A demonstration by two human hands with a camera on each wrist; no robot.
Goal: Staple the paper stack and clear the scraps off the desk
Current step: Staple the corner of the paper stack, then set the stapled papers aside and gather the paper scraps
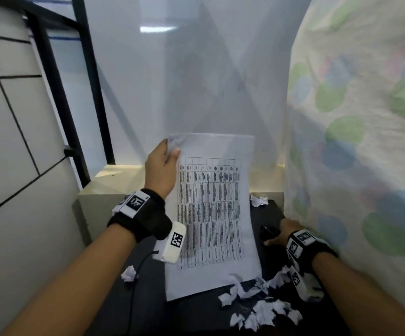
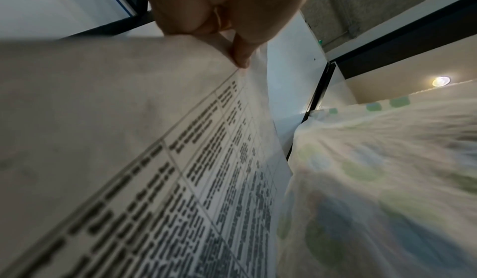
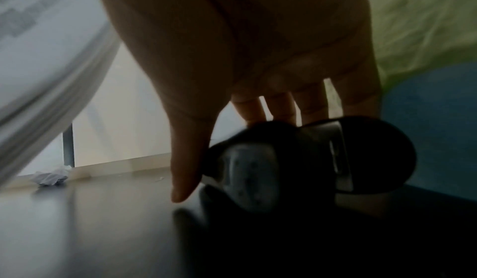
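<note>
A printed paper stack [image 1: 211, 214] stands almost upright, its bottom edge resting on the dark desk [image 1: 196, 316]. My left hand [image 1: 170, 151] pinches its crumpled top left corner, thumb in front [image 2: 240, 57]. To the right, a black stapler [image 1: 268, 232] sits on the desk at the foot of a curtain. My right hand [image 1: 276, 232] grips it: fingers [image 3: 278, 106] reach over the stapler [image 3: 309, 155], thumb down its left side. Several torn paper scraps [image 1: 262, 309] lie in a heap in front of the stack. One scrap [image 1: 129, 274] lies at the left, another [image 1: 259, 200] at the back.
A pale curtain with green and blue dots [image 1: 354, 141] hangs along the desk's right side, touching my right wrist. A thin black cable [image 1: 133, 287] runs over the desk's left part. A cream box [image 1: 104, 190] and a black frame [image 1: 58, 93] stand at the back left.
</note>
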